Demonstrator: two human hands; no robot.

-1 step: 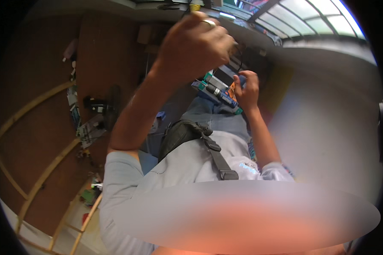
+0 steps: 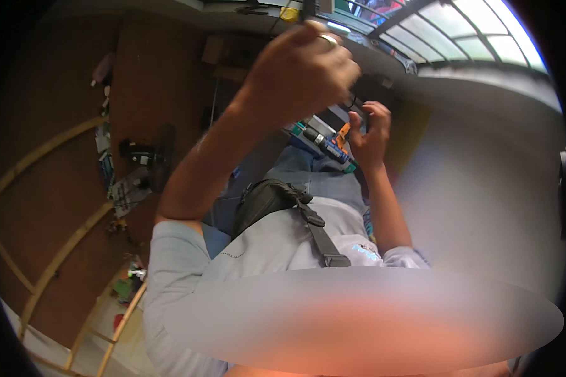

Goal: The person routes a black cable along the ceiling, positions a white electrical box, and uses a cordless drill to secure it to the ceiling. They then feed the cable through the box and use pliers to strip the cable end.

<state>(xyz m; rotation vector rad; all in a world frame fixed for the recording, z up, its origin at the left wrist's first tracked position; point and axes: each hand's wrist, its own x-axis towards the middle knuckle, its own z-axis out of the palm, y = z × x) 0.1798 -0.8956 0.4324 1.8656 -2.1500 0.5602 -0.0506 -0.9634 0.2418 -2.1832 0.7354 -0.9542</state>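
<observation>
With the cordless drill (image 2: 331,143) as the landmark, the far left of the view holds curved pale wooden strips (image 2: 50,188) lying across a brown floor (image 2: 38,213), well apart from the drill. Nearer to it, still on its left, a scatter of small tools and a dark device (image 2: 139,154) sits beside a patterned, checked package or cloth (image 2: 127,192); lower left, small green and red items (image 2: 127,288) lie by the wooden strips, too small to tell apart. Just below the drill, a black bag (image 2: 265,200) with a strap and buckle (image 2: 321,237) crosses a grey shirt (image 2: 277,245), and blue trousers (image 2: 308,171) lie directly under the tool. The raised forearm runs diagonally across the middle and hides much of what lies to the drill's left. The left hand (image 2: 303,74), above and left of the drill, is curled into a closed grip with a ring on one finger; a thin dark thing stands up from the top of the fist, but what it grips cannot be told. The drill itself, dark with teal and orange parts, rests across the lap on a teal case (image 2: 299,129). Just to its right, the right hand (image 2: 370,133) has its fingers bent around a small black object (image 2: 370,88) at the drill's upper end, fingertips touching it. Above right of the drill, a barred window (image 2: 459,31) lets in light.
</observation>
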